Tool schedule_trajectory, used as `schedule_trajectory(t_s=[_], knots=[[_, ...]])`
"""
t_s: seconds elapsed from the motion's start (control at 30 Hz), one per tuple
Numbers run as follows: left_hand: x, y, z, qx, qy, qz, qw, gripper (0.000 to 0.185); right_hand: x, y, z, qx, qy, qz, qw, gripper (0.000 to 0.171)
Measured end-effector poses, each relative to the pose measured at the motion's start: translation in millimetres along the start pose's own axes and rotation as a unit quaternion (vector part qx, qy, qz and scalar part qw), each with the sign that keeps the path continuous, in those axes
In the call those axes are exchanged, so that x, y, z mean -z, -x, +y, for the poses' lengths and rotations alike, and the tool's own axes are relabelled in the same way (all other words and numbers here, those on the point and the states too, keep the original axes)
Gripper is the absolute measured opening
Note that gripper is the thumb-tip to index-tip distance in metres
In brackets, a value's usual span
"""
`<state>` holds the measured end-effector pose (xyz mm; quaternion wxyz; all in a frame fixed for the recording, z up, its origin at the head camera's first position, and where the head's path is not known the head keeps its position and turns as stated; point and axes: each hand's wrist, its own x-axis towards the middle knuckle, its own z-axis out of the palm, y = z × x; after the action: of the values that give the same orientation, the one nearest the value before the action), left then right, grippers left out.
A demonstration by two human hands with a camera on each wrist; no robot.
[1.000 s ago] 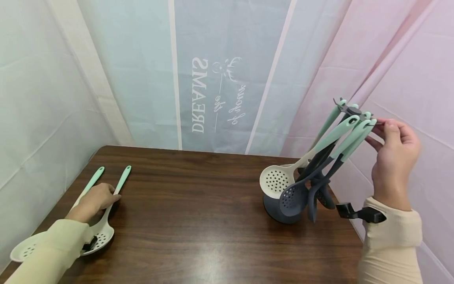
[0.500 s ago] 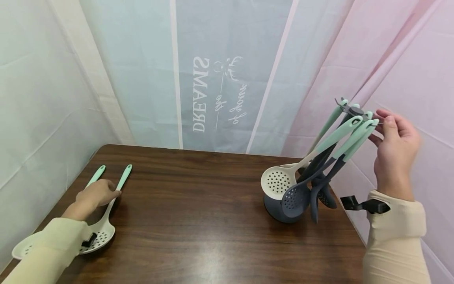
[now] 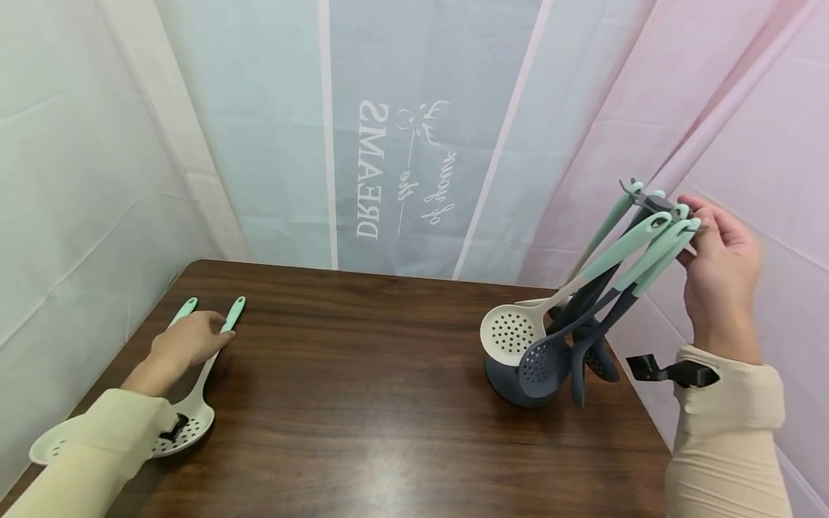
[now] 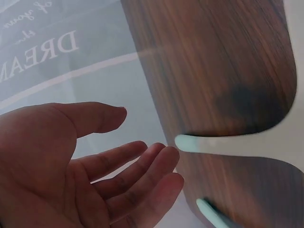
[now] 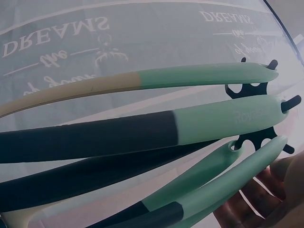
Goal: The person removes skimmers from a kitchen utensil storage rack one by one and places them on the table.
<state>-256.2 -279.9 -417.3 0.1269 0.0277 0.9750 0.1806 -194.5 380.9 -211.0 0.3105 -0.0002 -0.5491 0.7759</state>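
Note:
In the head view my left hand (image 3: pixel 188 342) reaches over the mint handles of two cream skimmers lying at the table's left; the nearer skimmer (image 3: pixel 191 424) overlaps the sleeve. Relaxed, apart fingers (image 4: pixel 133 180) hold nothing in the left wrist view, close to a handle tip (image 4: pixel 187 142). My right hand (image 3: pixel 725 273) is at the hooked top of a utensil carousel (image 3: pixel 654 205). Its fingers (image 5: pixel 237 206) pass behind a mint handle (image 5: pixel 228 185), partly hidden; I cannot tell whether they pinch it. A cream skimmer (image 3: pixel 512 334) and dark grey utensils hang there.
The carousel's round dark base (image 3: pixel 512 392) stands near the right edge of the brown wooden table (image 3: pixel 363 374). A lettered grey-blue curtain (image 3: pixel 414 57) hangs behind, with pale and pink cloth at the sides.
My left hand has moved up along the handles, away from the bowls. My right hand has come slightly closer in behind the carousel's handle ends. The utensils stay where they were.

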Motion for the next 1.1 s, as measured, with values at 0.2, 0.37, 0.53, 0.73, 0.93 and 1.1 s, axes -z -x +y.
schedule_trajectory(t_s=[0.2,0.37,0.53,0.73,0.93,1.1], knots=[[2.3,0.0,13.5,-0.015,0.010,0.012,0.9998,0.056,0,-2,1,0.001,-0.009,-0.013,1.000,0.019],[1.7,-0.2,23.9,-0.030,0.023,0.019,0.9991,0.053,1,0,1,-0.006,-0.024,-0.019,1.000,0.017],[-0.5,-3.3,38.1,-0.059,0.036,0.040,0.9968,0.048,1,0,2,-0.008,-0.025,-0.013,1.000,0.017],[2.8,-7.0,66.1,-0.085,0.042,0.072,0.9929,0.044,0,-1,0,-0.016,-0.019,0.004,1.000,0.016],[8.7,-6.7,92.9,-0.112,0.054,0.096,0.9876,0.041,0,-1,1,-0.012,-0.015,0.002,1.000,0.014],[12.0,-5.8,108.0,-0.118,0.063,0.102,0.9857,0.039,0,0,2,-0.012,-0.013,-0.001,1.000,0.013]])
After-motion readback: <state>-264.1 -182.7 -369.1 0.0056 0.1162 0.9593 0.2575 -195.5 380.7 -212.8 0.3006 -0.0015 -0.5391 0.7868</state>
